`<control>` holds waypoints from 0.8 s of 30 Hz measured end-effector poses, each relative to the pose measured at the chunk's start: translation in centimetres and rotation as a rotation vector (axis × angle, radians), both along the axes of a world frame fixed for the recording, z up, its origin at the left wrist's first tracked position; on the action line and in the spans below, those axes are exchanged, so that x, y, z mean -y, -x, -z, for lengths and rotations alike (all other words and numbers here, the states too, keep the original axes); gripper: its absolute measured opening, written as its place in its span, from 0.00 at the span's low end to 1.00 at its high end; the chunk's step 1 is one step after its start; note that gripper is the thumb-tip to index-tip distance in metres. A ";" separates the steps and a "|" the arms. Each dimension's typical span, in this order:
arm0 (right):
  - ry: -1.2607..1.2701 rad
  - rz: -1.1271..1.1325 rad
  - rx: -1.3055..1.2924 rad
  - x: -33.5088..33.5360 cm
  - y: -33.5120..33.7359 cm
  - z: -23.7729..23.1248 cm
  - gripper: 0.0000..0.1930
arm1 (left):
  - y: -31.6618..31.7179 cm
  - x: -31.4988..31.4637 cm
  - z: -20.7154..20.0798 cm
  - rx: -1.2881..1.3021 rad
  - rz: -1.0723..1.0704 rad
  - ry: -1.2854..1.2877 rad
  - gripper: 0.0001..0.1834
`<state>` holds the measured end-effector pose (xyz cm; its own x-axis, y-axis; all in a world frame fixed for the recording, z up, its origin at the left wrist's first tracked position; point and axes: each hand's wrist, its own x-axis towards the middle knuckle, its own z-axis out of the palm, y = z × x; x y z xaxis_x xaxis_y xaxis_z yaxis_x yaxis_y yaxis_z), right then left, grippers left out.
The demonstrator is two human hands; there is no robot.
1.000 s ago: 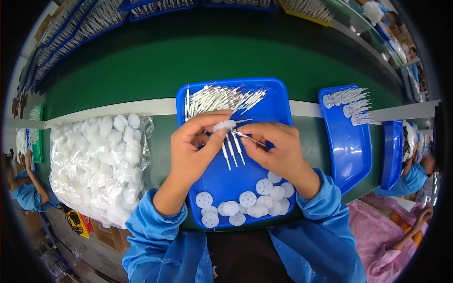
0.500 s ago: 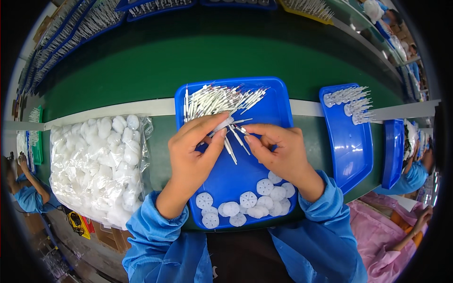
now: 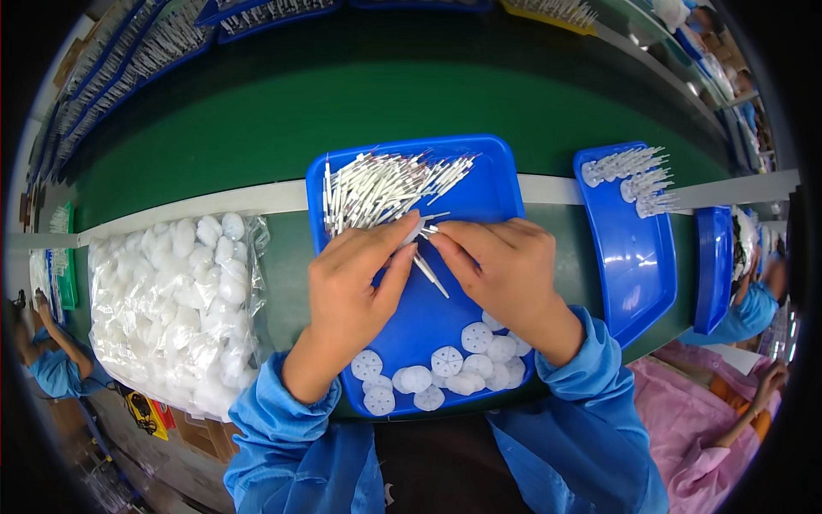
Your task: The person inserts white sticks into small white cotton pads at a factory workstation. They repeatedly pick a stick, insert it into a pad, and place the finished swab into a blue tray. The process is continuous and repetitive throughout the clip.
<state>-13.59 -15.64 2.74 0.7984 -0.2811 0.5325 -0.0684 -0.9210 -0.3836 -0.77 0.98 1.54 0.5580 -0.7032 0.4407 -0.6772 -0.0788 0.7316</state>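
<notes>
Pinched between the thumb and fingers of my left hand (image 3: pixel 349 287) is a white plastic disc (image 3: pixel 414 232), seen nearly edge-on. Thin white rods (image 3: pixel 433 278) stick out from it, slanting down over the blue tray (image 3: pixel 402 330). The fingers of my right hand (image 3: pixel 505 267) close on the end of a white rod (image 3: pixel 429 230) right beside the disc; the fingertips partly hide it. Behind my hands, a heap of similar white rods (image 3: pixel 377 184) with some dark red ends lies in the tray's far part. Several loose, holed white discs (image 3: pixel 447 361) lie along its near edge.
A clear bag of white discs (image 3: pixel 175 308) lies at left. To the right stands a blue tray (image 3: pixel 634 265) with discs full of upright rods (image 3: pixel 646 180). More filled trays (image 3: pixel 137 86) line the far left. Other people (image 3: pixel 741 317) sit at both sides.
My right hand has moved slightly left, closer to the disc. The rods below the disc, spread apart before, now appear closer together. The whole view has shifted a little.
</notes>
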 end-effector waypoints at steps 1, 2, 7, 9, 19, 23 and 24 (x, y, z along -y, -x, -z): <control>0.014 -0.008 0.005 -0.1 0.0 0.0 0.06 | 0.1 0.0 0.0 0.017 -0.004 -0.012 0.19; 0.029 -0.017 0.009 -0.1 0.0 0.1 0.06 | 0.2 -0.1 -0.1 -0.015 -0.014 -0.026 0.19; 0.001 -0.110 0.053 0.2 -0.5 0.6 0.07 | 0.7 -0.5 0.4 -0.194 -0.071 -0.008 0.18; -0.004 -0.141 0.090 0.2 -0.7 0.9 0.07 | 0.9 -0.5 0.4 -0.179 -0.069 0.003 0.17; -0.236 -0.174 0.042 1.2 -0.2 1.1 0.14 | 0.3 -0.2 0.8 -0.575 0.029 0.066 0.25; -0.669 -0.282 0.028 1.7 -0.4 0.7 0.16 | -0.1 -0.3 -0.3 -0.258 0.022 0.027 0.27; -0.774 -0.282 -0.005 1.3 -0.2 0.8 0.15 | 0.1 -0.3 -0.3 -0.191 0.021 0.017 0.27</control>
